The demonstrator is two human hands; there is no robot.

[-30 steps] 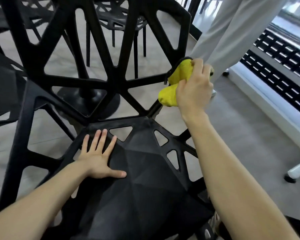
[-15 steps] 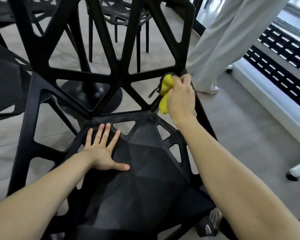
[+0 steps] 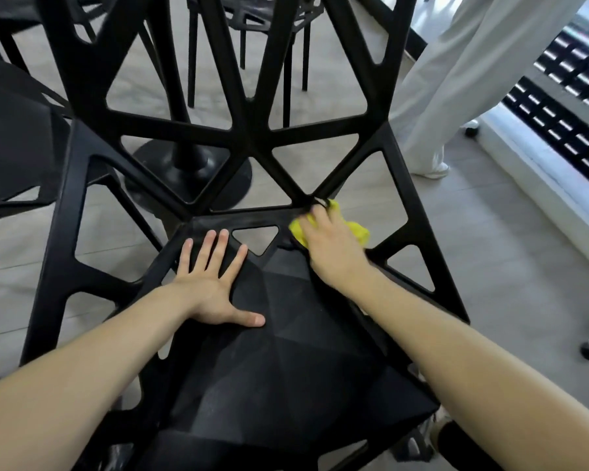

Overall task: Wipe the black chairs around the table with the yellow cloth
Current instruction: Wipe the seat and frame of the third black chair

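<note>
Fingers spread flat, our left hand [image 3: 215, 283] rests on the seat of the black chair [image 3: 286, 362] in front of us. Our right hand [image 3: 332, 248] presses the bunched yellow cloth [image 3: 356, 229] against the seat's back right edge, where the backrest struts meet it; its fingers curl over the cloth.

Grey tiled floor [image 3: 510, 253] thru-out. Round black table base [image 3: 187, 175] w/ post at 10 o'clock. More dark chair legs [image 3: 286, 79] at 12. White ledge [image 3: 551, 185] w/ black slotted grille [image 3: 565, 107] at 2–3 o'clock, daylight on it. Person in pale trousers [image 3: 456, 79] stands at 1.
</note>
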